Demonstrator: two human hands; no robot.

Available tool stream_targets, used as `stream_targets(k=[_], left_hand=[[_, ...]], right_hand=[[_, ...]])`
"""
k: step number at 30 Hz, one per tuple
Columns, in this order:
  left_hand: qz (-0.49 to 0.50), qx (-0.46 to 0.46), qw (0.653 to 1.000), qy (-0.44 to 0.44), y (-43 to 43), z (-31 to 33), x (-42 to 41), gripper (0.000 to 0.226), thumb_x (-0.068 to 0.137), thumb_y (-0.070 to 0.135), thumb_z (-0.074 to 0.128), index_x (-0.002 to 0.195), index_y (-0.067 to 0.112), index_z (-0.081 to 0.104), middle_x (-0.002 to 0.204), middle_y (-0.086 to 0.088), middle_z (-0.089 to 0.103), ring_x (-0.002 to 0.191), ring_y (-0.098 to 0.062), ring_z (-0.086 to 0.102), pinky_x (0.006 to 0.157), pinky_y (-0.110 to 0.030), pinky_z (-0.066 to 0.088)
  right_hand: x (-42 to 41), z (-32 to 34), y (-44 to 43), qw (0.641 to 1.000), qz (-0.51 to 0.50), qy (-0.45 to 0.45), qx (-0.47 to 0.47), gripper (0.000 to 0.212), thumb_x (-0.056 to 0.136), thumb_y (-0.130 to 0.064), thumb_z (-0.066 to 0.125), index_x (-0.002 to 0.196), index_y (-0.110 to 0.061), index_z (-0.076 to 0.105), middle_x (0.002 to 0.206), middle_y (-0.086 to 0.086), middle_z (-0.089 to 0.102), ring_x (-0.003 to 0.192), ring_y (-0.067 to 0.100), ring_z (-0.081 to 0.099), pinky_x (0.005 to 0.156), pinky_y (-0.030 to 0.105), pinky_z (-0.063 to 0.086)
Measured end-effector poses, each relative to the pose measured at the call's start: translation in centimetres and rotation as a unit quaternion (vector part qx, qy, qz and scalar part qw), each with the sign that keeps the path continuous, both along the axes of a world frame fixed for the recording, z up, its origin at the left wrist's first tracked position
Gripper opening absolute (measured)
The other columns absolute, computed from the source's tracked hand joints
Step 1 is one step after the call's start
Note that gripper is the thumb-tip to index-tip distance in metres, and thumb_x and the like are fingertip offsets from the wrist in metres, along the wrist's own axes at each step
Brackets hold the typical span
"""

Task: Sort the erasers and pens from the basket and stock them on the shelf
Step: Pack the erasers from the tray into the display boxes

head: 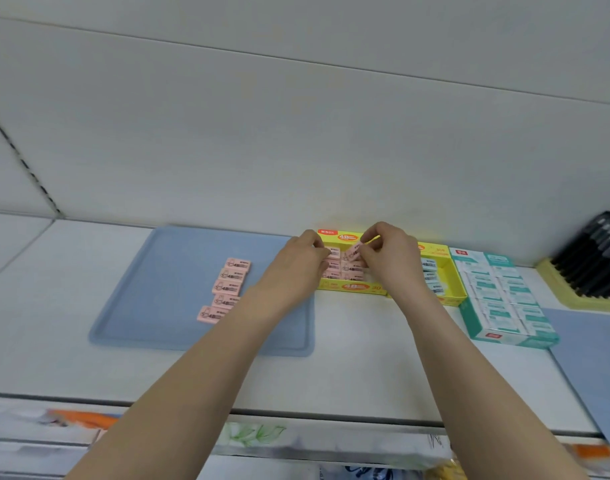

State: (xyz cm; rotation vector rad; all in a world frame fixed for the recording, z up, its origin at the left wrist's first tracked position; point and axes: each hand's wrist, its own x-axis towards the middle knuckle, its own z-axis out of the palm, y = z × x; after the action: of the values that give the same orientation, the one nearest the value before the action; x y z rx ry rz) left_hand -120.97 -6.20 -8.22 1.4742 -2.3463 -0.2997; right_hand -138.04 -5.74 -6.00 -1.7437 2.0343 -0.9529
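Observation:
A yellow display box (352, 288) at the back of the white shelf (348, 375) holds several pink erasers. My right hand (390, 258) pinches a tilted pink eraser (352, 251) just above the box. My left hand (301, 263) pinches another pink eraser (334, 252) at the box's left side. Several more pink erasers (225, 291) lie in a column on a blue tray (151, 306) to the left. Neither pens nor the basket can be made out clearly.
A second yellow box (448, 271) with blue-labelled erasers stands to the right. Beside it is a teal and white box (504, 306) of erasers. A yellow tray of black items (597, 261) sits at the far right. A lower shelf (255, 441) with blurred goods shows below.

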Motion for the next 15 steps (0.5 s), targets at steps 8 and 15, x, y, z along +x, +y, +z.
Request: stream_targets(k=[8, 15], left_hand=[[-0.004, -0.004, 1.0, -0.016, -0.2, -0.3, 0.0, 0.03, 0.1, 0.022, 0.044, 0.119, 0.01, 0.064, 0.13, -0.004, 0.051, 0.11, -0.03, 0.052, 0.089, -0.035, 0.042], [-0.005, -0.002, 1.0, -0.016, -0.2, -0.3, 0.0, 0.031, 0.1, 0.022, 0.045, 0.121, 0.009, 0.064, 0.131, -0.004, 0.05, 0.112, -0.028, 0.051, 0.091, -0.036, 0.044]], right_hand=[[-0.1, -0.6, 0.0, 0.995, 0.045, 0.07, 0.046, 0.007, 0.081, -0.018, 0.07, 0.084, -0.024, 0.069, 0.066, -0.005, 0.064, 0.073, 0.02, 0.065, 0.066, 0.028, 0.045], [0.9, -1.0, -0.7, 0.979, 0.051, 0.199, 0.024, 0.012, 0.085, -0.019, 0.07, 0.095, -0.016, 0.076, 0.097, 0.009, 0.066, 0.087, 0.027, 0.062, 0.066, 0.026, 0.031]])
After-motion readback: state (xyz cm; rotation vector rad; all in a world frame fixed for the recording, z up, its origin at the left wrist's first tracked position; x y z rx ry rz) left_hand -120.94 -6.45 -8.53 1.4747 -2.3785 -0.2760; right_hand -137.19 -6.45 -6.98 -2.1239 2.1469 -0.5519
